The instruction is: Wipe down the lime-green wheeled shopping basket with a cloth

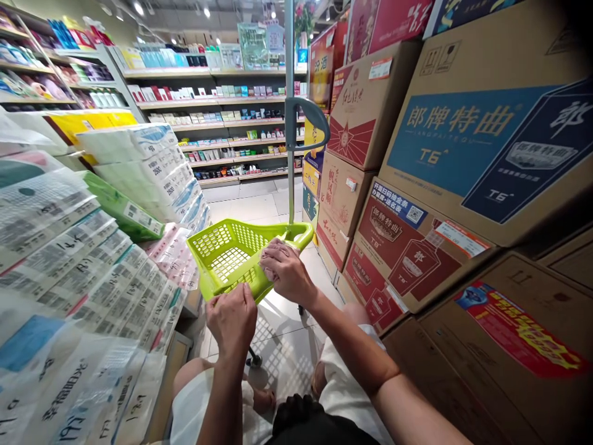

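Head view: left hand [233, 319] grips basket [231, 253] rim; right hand [288, 270] presses a cloth [273, 251] at 2 o'clock, nearer the handle [296, 117].

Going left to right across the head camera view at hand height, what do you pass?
Stacked tissue packs → left hand on the green basket rim → right hand with a cloth on the basket → red cartons → brown carton.
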`<state>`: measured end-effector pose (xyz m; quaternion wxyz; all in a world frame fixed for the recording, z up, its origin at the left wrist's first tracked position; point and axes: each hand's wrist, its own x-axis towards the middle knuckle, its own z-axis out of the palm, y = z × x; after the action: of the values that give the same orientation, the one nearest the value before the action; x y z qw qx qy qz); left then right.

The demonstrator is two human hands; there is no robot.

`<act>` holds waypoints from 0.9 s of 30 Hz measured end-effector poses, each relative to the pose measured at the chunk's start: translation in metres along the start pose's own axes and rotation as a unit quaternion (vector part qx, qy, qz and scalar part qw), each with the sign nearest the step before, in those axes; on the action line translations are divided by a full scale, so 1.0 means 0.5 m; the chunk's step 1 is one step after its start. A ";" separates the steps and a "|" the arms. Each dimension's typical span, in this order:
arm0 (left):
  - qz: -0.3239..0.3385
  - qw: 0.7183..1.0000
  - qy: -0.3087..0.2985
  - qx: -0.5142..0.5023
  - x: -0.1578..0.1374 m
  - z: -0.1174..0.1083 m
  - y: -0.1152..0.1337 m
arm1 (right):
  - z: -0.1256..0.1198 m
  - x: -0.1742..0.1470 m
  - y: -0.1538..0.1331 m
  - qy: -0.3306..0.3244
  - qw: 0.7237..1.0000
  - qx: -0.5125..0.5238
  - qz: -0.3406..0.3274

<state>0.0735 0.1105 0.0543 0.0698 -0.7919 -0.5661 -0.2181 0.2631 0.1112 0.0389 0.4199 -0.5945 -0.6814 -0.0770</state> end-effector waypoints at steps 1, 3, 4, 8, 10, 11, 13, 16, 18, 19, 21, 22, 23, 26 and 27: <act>0.011 1.000 -0.001 -0.005 -0.001 0.001 0.005 | -0.004 0.011 -0.003 -0.021 1.000 -0.001 -0.006; 0.035 0.999 -0.006 -0.015 -0.004 0.003 0.013 | -0.012 0.035 -0.001 -0.047 0.998 -0.016 0.033; 0.045 0.999 -0.005 -0.019 -0.007 0.004 0.017 | -0.015 0.045 0.002 -0.055 0.997 -0.026 0.055; 0.051 0.998 0.015 -0.031 -0.016 0.007 0.024 | -0.016 0.061 0.009 -0.099 0.994 -0.034 -0.034; 0.049 0.998 0.009 -0.042 -0.018 0.010 0.019 | -0.018 0.060 0.024 -0.112 0.990 -0.021 -0.086; 0.046 0.997 0.006 -0.053 -0.018 0.012 0.014 | -0.021 0.058 0.036 -0.107 0.991 -0.017 -0.083; 0.034 0.996 0.010 -0.086 -0.016 0.017 0.002 | -0.028 0.049 0.061 -0.073 0.997 -0.014 -0.031; 0.004 0.991 0.014 -0.131 -0.011 0.027 -0.014 | -0.022 0.011 0.055 0.004 0.998 -0.016 0.053; -0.011 0.990 0.006 -0.144 -0.007 0.034 -0.020 | -0.006 -0.027 0.021 0.035 0.998 -0.007 0.047; -0.016 0.989 0.003 -0.147 -0.006 0.036 -0.021 | 0.003 -0.043 0.004 0.041 0.999 0.001 0.027; -0.016 0.987 0.002 -0.157 -0.004 0.038 -0.020 | 0.014 -0.061 -0.008 0.046 0.999 0.022 -0.011; -0.011 0.986 0.000 -0.164 -0.005 0.037 -0.018 | 0.014 -0.060 0.002 0.052 0.998 0.031 -0.015; -0.003 0.985 -0.002 -0.173 -0.006 0.037 -0.016 | 0.011 -0.054 0.023 0.062 0.997 0.037 -0.004; 0.024 0.980 -0.006 -0.199 -0.012 0.036 -0.005 | -0.002 -0.026 0.099 0.108 0.989 0.044 0.096; 0.032 0.978 -0.006 -0.205 -0.014 0.038 -0.001 | -0.003 -0.024 0.111 0.125 0.983 0.044 0.129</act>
<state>0.0763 0.1114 0.0343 -0.0903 -0.8081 -0.4845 -0.3226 0.3117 0.1171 0.0100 0.5339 -0.6440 -0.5439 -0.0660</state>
